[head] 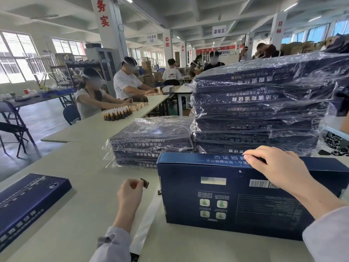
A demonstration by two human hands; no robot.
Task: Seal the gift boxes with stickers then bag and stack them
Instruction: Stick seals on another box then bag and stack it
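**Item 1, near left:** flat dark-blue cardboard spare box (28,201), unbagged, lying on the pale table (75,167); no hand touches it.

**Item 2, left hand (130,191):** thumb and forefinger pinch a small dark square sticker (145,182), held just above the table; the other fingers are curled in.

**Item 3:** long white paper backing strip (149,218), lying on the table between that hand and the centre box.

**Item 4, near centre-right:** large dark-blue printed cardboard gift box (236,205), barcode face toward the wearer (whether it lies flat or is tipped up cannot be told).

**Item 5, right hand (273,167):** fingers and thumb curled over the gift box's far upper edge, gripping it.

**Item 6, far side:** low stack (153,140) and, to its right, tall stack (260,110) of like boxes in clear plastic bags.

**Step judged in hand:** sealing.

**Next move:** it calls for carrying the sticker right to the flap seam and pressing it across the join, with the right hand holding the flap shut. Bagging comes after.
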